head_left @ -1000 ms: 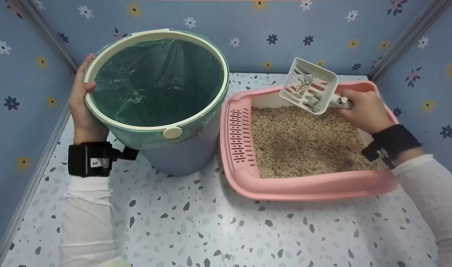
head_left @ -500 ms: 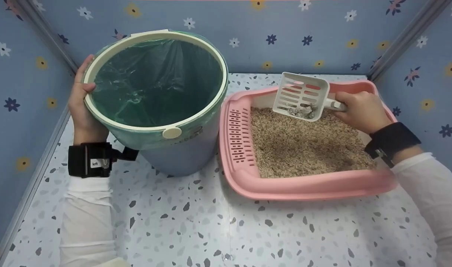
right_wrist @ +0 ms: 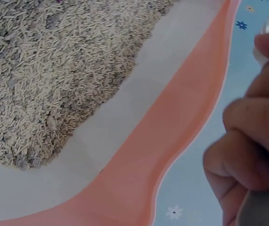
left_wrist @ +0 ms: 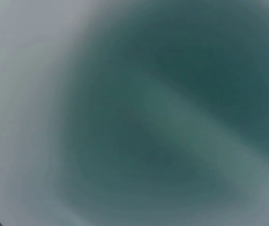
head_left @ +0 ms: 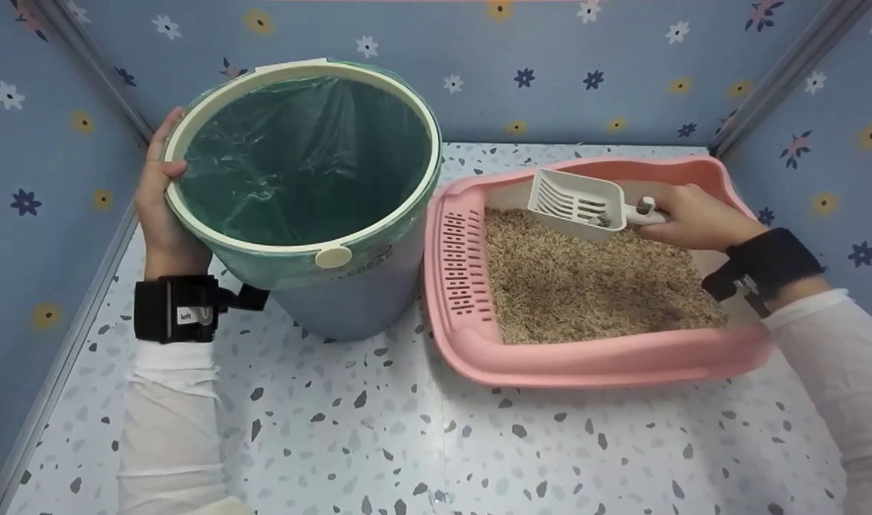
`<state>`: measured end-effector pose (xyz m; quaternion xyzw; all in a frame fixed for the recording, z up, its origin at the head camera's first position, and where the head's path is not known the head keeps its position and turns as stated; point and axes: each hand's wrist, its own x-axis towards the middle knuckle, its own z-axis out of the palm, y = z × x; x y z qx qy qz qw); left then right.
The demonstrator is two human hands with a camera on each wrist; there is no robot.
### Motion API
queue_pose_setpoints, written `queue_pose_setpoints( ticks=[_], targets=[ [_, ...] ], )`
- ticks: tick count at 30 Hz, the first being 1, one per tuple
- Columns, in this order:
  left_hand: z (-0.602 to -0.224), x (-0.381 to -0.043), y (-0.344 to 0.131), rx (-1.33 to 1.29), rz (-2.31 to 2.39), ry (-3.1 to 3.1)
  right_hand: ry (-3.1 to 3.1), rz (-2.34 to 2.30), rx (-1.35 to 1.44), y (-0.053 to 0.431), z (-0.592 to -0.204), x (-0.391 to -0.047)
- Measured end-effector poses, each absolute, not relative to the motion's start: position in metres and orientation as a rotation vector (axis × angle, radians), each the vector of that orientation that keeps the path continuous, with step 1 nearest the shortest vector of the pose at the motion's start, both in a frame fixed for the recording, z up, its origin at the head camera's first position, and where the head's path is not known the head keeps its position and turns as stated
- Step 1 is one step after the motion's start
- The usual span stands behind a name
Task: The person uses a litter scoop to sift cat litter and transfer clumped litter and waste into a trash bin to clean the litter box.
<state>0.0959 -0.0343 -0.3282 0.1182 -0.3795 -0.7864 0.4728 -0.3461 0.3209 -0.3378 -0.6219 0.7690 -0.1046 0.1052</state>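
Note:
My right hand [head_left: 700,218] grips the handle of a white slotted litter scoop [head_left: 577,204]. The scoop is over the back part of a pink litter box [head_left: 607,361], with some grey clumps [head_left: 601,220] in its basin near the handle. Brown pellet litter [head_left: 600,286] fills the box. In the right wrist view, curled fingers [right_wrist: 254,127] wrap the handle at the right edge. My left hand [head_left: 165,207] holds the left side of a trash can [head_left: 350,307], thumb at its cream rim. A green bag [head_left: 300,164] lines the can. The left wrist view is a green and grey blur.
Blue flowered panels [head_left: 471,43] enclose the back and both sides. The can and the litter box stand side by side on a white speckled floor [head_left: 378,443], which stretches toward me in front of them.
The scoop has come down and slightly left, from above the box's back rim to lower over the litter, its basin tilting on the way. The left hand and trash can stay put.

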Motion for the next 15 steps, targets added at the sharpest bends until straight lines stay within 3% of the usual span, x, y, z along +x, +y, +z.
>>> queue_pose_setpoints(
  ticks=[15],
  targets=[
    [-0.329, 0.095, -0.036, 0.294, -1.92, -0.946, 2.088, -0.219, -1.888, 0.323, -0.304, -0.349]
  ],
)
